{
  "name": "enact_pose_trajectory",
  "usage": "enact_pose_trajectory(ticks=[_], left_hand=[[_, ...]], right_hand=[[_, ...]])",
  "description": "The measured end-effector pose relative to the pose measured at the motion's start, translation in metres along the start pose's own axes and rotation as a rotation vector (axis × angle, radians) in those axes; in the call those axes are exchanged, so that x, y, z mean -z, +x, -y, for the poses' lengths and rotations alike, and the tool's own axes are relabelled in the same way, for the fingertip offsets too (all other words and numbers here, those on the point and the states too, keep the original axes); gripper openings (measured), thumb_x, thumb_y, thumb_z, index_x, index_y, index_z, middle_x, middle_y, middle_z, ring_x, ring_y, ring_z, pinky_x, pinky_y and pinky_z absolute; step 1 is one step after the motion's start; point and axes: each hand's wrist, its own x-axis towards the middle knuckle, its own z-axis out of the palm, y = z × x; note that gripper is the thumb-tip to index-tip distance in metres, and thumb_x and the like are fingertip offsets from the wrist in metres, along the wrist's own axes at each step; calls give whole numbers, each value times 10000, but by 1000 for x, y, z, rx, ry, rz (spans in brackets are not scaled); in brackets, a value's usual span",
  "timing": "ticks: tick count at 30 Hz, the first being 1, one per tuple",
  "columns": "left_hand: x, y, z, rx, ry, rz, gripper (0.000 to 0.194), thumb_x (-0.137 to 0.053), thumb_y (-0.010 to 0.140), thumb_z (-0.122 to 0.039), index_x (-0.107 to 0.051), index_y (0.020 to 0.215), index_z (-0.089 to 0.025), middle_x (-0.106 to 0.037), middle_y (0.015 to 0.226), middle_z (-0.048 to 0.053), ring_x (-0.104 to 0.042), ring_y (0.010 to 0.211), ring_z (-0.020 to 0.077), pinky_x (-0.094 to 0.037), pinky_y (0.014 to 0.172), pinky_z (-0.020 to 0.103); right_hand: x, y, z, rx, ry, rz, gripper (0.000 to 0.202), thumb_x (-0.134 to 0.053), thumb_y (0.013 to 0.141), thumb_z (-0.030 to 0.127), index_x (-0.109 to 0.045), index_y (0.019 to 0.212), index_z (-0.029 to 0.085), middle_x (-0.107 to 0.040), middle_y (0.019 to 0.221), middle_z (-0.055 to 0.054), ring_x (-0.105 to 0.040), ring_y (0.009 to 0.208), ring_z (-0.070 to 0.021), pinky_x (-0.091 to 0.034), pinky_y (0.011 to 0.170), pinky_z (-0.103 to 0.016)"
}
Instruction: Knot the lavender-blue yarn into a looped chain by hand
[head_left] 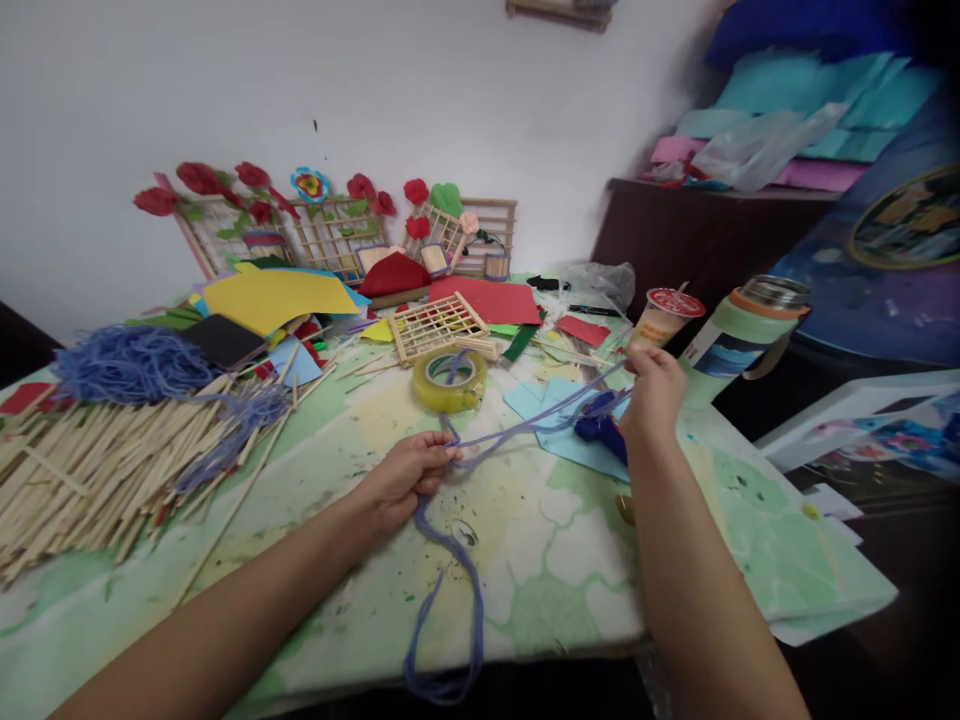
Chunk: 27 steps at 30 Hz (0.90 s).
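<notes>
Blue-purple yarn (517, 428) stretches in doubled strands between my two hands. My left hand (412, 475) is closed in a pinch on it, low over the middle of the table. From there a loose tail of the yarn hangs down past the table's front edge. My right hand (654, 390) grips the other end, raised to the right beside the drink cup. Just beyond my left hand, a roll of yellow tape (427, 385) lies on the table with a strand of yarn through its ring. Dark blue-handled scissors (600, 425), partly hidden, rest on light blue paper (551, 400) near my right wrist.
Many thin wooden sticks (112, 470) and a heap of yarn (135, 370) cover the left side. Coloured paper (285, 300) and a small stick lattice (439, 328) lie behind. A sealed cup (664, 315) and a green flask (739, 345) stand at right.
</notes>
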Motion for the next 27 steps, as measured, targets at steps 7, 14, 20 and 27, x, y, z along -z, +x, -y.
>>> enact_pose_trajectory(ticks=[7, 14, 20, 27], left_hand=[[-15, -12, 11, 50, -180, 24, 114, -595, 710, -70, -492, 737, -109, -402, 582, -54, -196, 374, -22, -115, 335, 118], [-15, -12, 14, -21, -208, 44, 175, -636, 686, -84, -518, 811, -118, -479, 658, -36, -223, 390, -25, -135, 340, 109], [-14, -12, 13, -13, -222, 50, 215, -585, 704, -55, -482, 874, -136, -521, 666, -20, -196, 368, -24, -108, 346, 122], [-15, -14, 14, -28, -159, 26, 349, -598, 687, -67, -441, 977, -180, -473, 596, -61, -187, 362, -10, -93, 361, 140]], right_hand=[[-32, -70, 11, 471, -575, 482, 201, -572, 734, 266, -624, 897, 159, -565, 1055, -129, -456, 1029, -258, -274, 901, -399], [-45, -123, 17, 412, -506, 1221, 221, -443, 835, 262, -639, 792, 168, -644, 777, -64, -532, 699, -143, -320, 624, -238], [-48, -124, 9, 354, -507, 1173, 214, -454, 810, 218, -594, 660, 157, -603, 681, -43, -474, 618, -119, -268, 558, -230], [-50, -125, 4, 229, -378, 1236, 307, -441, 829, 343, -591, 637, 157, -583, 618, -20, -454, 558, -105, -266, 521, -223]])
